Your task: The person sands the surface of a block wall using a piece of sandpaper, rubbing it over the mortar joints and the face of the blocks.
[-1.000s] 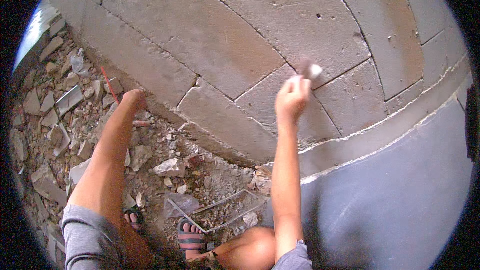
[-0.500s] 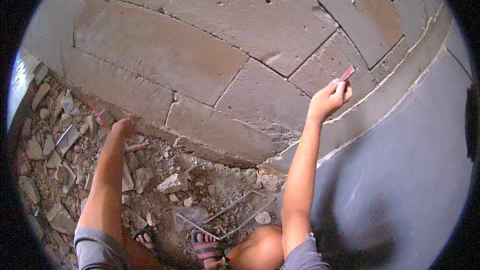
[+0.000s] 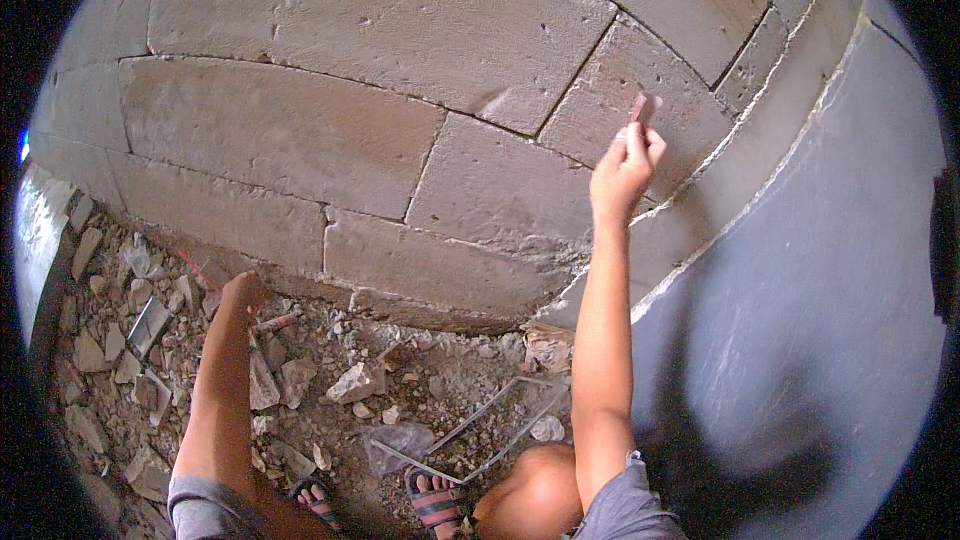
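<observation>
My right hand (image 3: 625, 168) is closed, thumb and fingers pinching a small flat reddish piece (image 3: 639, 108). Its tip is smeared by motion and its exact kind is unclear. It is over a pinkish wall block (image 3: 690, 125) near the corner; whether it touches the surface cannot be told. At the left, my left arm reaches toward the foot of the block wall (image 3: 290, 125). The back of my left hand (image 3: 243, 292) shows there, but its fingers are hidden. A thin red strip (image 3: 197, 270) lies just beside it.
A smooth grey wall (image 3: 790, 260) meets the block wall at right along a rough pale mortar edge. Broken stone rubble (image 3: 355, 382) covers the ground. A bent light-coloured strip frame (image 3: 505, 425) and a clear plastic bag (image 3: 400, 443) lie near my sandalled feet (image 3: 437, 508).
My right hand has moved a little left across the pinkish block with the reddish piece. The view has shifted, so the wall sits further left. My left hand stays near the wall's foot.
</observation>
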The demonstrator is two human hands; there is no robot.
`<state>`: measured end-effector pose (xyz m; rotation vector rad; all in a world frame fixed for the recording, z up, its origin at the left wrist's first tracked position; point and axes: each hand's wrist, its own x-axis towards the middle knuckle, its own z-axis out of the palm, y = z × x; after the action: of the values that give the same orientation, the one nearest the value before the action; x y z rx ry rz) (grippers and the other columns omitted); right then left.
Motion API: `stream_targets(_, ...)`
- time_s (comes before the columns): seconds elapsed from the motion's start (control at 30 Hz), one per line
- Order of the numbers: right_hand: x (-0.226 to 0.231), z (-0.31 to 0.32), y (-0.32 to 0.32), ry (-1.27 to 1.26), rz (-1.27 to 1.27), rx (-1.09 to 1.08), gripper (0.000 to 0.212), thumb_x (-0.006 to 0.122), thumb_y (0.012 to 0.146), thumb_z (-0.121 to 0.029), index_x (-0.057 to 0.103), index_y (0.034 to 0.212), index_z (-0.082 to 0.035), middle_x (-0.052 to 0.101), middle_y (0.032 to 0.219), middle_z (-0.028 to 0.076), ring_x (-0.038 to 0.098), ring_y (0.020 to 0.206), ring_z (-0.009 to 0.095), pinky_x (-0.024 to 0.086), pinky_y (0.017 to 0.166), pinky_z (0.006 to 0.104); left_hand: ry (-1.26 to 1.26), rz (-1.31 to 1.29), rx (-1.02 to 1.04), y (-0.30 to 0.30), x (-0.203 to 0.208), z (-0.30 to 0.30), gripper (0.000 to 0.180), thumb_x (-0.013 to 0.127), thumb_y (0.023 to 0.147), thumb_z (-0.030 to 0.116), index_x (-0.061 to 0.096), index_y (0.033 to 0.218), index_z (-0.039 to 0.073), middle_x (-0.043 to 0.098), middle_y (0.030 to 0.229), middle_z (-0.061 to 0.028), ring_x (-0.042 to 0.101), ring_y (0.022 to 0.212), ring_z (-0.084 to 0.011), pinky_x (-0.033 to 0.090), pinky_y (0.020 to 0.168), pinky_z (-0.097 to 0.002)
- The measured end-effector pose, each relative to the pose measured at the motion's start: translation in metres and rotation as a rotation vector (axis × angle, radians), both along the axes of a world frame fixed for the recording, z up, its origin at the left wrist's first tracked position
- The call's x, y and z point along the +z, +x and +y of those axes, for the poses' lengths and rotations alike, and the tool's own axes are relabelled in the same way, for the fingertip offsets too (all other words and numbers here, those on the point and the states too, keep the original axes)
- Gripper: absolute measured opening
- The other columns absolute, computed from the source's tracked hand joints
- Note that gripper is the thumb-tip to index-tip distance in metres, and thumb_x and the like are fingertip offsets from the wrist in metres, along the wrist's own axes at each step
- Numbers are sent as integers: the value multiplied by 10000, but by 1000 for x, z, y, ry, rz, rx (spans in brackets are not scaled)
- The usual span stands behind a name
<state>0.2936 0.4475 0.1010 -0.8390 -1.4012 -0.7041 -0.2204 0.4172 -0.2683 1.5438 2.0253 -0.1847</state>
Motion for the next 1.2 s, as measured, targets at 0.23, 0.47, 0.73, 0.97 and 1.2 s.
stream_targets(0.23, 8, -1, 18, 27, -183, -113, 370, 512, 821, 47, 606, 1168, -42, 518, 1039, 178, 514, 993, 324, 403, 870, 408, -14, -21, -5, 15, -1, 12, 336, 636, 789, 340, 678, 983, 69, 699, 855, -79, 683, 754, -243, 549, 685, -377)
stream_targets(0.47, 34, -20, 15, -170, -221, -129, 305, 455, 893, -4, 630, 1127, -93, 581, 1013, 109, 562, 977, 272, 426, 873, 357, 34, -4, 27, 17, 8, 9, 322, 624, 781, 338, 690, 923, 57, 705, 838, -84, 687, 712, -235, 547, 664, -370)
stream_targets(0.73, 41, -32, 17, -302, -212, -85, 405, 484, 764, 101, 653, 1076, -96, 559, 963, 120, 546, 949, 294, 417, 863, 373, 37, 14, -5, 11, 2, 6, 303, 632, 782, 325, 671, 961, 84, 695, 880, -79, 676, 755, -230, 543, 684, -368)
stream_targets(0.97, 40, -32, 19, -230, -295, -128, 414, 481, 754, 100, 672, 1065, -94, 552, 956, 117, 539, 943, 298, 415, 861, 381, 20, 20, -9, 3, -6, 4, 302, 639, 786, 315, 649, 1011, 115, 684, 926, -68, 664, 806, -223, 539, 706, -365)
stream_targets(1.2, 48, -53, 10, -390, -197, -203, 355, 480, 770, 91, 681, 1022, -59, 586, 945, 139, 582, 891, 315, 456, 814, 374, 4, 13, -22, 4, -13, 7, 315, 645, 790, 305, 627, 1062, 146, 672, 971, -57, 652, 857, -217, 535, 729, -361)
